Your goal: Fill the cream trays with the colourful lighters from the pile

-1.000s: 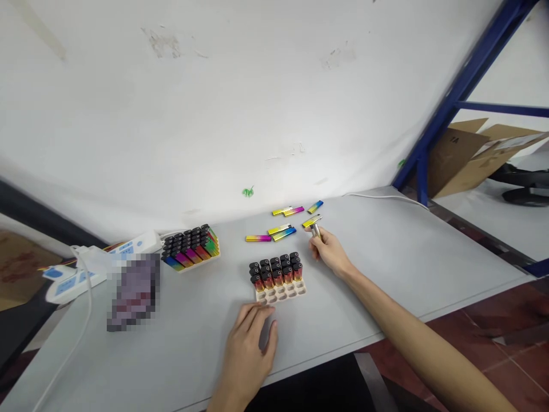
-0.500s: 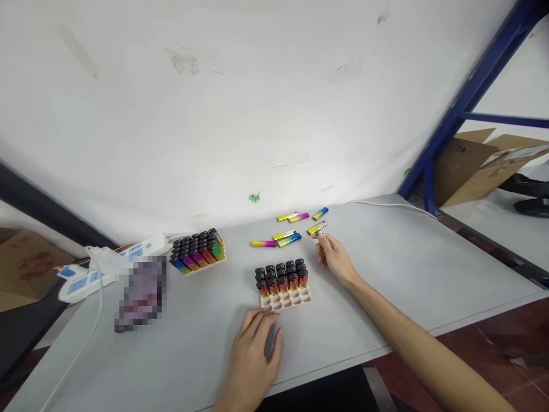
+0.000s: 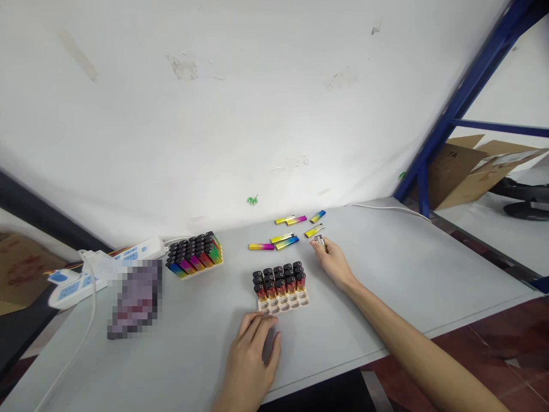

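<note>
My right hand (image 3: 337,264) is closed around a lighter, whose silver metal top (image 3: 319,238) pokes out past the fingertips; its body is mostly hidden in the fingers. Just beyond lies a yellow lighter (image 3: 314,230). My left hand (image 3: 252,357) rests on the table with thumb and fingers apart, its fingertips at the front edge of a cream tray (image 3: 281,311). Red lighters with black tops (image 3: 281,280) stand upright in the tray's back rows, while the front holes hold nothing. Several loose lighters (image 3: 286,243) in yellow, blue and magenta lie behind the tray.
To the left stands a second tray packed with multicoloured, black-topped lighters (image 3: 195,254). Beside it are a white power strip (image 3: 141,250) with cables and a blurred purplish item (image 3: 137,300). A white wall backs the grey table (image 3: 407,274); a blue metal frame (image 3: 454,103) and cardboard box (image 3: 457,171) stand right.
The view has shifted slightly. My right hand has turned a little with the lighter, showing more of its metal top. My left hand stays by the tray's front edge.
</note>
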`<state>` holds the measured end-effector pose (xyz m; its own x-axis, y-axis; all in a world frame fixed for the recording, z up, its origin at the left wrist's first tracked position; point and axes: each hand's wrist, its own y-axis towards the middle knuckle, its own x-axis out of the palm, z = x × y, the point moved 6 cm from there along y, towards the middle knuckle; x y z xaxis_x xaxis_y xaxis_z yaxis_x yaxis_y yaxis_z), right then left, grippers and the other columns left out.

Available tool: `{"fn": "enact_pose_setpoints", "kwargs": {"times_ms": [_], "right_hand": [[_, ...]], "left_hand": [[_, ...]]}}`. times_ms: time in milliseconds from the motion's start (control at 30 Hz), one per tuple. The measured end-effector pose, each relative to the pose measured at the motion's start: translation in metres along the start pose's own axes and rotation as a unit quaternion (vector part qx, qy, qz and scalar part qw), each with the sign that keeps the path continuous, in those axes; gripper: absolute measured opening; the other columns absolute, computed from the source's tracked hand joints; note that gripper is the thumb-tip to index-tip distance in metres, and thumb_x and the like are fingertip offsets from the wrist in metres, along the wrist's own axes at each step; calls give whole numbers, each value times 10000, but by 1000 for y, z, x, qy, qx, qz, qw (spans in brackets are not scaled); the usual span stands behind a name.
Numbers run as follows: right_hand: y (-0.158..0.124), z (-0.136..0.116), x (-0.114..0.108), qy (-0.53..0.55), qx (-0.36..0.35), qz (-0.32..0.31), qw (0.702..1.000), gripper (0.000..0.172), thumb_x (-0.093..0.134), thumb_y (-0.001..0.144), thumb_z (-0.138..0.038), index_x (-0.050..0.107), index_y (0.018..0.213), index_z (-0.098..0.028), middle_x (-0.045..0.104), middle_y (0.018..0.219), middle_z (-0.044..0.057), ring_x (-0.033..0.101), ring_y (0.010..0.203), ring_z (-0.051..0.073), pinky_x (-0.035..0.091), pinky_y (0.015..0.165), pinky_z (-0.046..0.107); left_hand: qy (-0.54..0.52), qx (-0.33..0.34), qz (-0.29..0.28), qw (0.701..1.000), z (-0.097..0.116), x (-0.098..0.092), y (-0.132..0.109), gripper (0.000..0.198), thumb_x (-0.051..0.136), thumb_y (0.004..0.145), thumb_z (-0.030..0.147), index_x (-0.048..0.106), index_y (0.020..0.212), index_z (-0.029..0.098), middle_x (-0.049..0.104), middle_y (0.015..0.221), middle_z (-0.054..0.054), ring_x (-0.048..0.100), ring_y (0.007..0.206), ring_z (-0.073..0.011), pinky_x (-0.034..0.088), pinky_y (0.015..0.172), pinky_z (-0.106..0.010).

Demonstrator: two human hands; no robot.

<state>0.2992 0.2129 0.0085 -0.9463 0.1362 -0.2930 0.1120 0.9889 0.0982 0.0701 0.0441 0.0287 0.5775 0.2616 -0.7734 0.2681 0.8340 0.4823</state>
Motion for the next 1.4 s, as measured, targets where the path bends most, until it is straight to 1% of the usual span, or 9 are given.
{"fn": "enact_pose_setpoints", "kwargs": {"times_ms": [100,367,533,633,767,867,1067,1300,1400], "right_hand": [[0,-1,1,-18,-4,-5,1000,394,488,892,-565,400,705,-230,401,600,-51,374,530,125,293,491,251],[-1,-4,0,-17,1,-6,1000,429,500,887,-595,397,686,-230,427,588,-48,379,535,129,306,507,257],[-4,-11,1,64,8,-33,997,436,449,904,-634,563,850,-217,463,604,-40,391,533,125,319,505,248],[-5,-10,4,141,39,-62,987,496,385,920,-656,591,849,-211,372,544,-54,315,477,114,257,456,239],[-5,-2,7,205,92,-82,971,548,395,908,-651,466,593,-208,260,475,-61,213,439,97,180,427,238],[-4,1,6,209,117,-74,968,557,397,920,-585,357,503,-218,204,440,-65,162,422,87,152,424,243],[-4,-4,3,209,133,-69,967,498,342,930,-437,319,477,-229,188,445,-57,129,415,89,122,416,252],[-4,-5,2,157,107,-64,980,521,288,919,-604,271,536,-251,172,481,-54,127,443,108,145,418,259],[-4,-2,3,165,108,-69,978,517,301,918,-590,273,530,-249,170,481,-53,126,440,108,147,417,261]], "left_hand": [[0,-3,0,1000,0,0,1,168,545,912,169,582,1064,231,702,971,-33,633,1012,-216,585,828,-346],[0,-1,24,1000,2,0,2,132,522,929,154,587,1019,226,689,946,-30,627,982,-199,555,835,-322],[34,-17,49,998,0,-5,1,144,526,935,175,604,1045,225,683,999,-37,614,984,-204,526,855,-342],[78,-42,67,994,-6,-7,0,145,535,933,217,618,1052,216,676,1025,-56,606,980,-231,507,854,-380],[130,-76,61,987,-14,-4,-1,170,543,928,266,622,1063,199,671,1035,-76,590,966,-264,476,838,-418],[162,-86,38,982,-17,-1,-1,192,557,925,296,630,1078,205,682,1013,-72,583,941,-277,454,801,-418],[167,-62,30,984,-15,-1,3,163,512,964,274,664,961,215,700,961,-55,572,880,-249,426,760,-387],[135,-38,40,989,-8,-2,11,159,521,964,252,648,880,206,686,846,-37,546,784,-222,432,725,-371],[124,-38,36,991,-5,2,15,150,533,958,235,651,871,202,678,834,-35,545,784,-219,441,716,-363]]}}
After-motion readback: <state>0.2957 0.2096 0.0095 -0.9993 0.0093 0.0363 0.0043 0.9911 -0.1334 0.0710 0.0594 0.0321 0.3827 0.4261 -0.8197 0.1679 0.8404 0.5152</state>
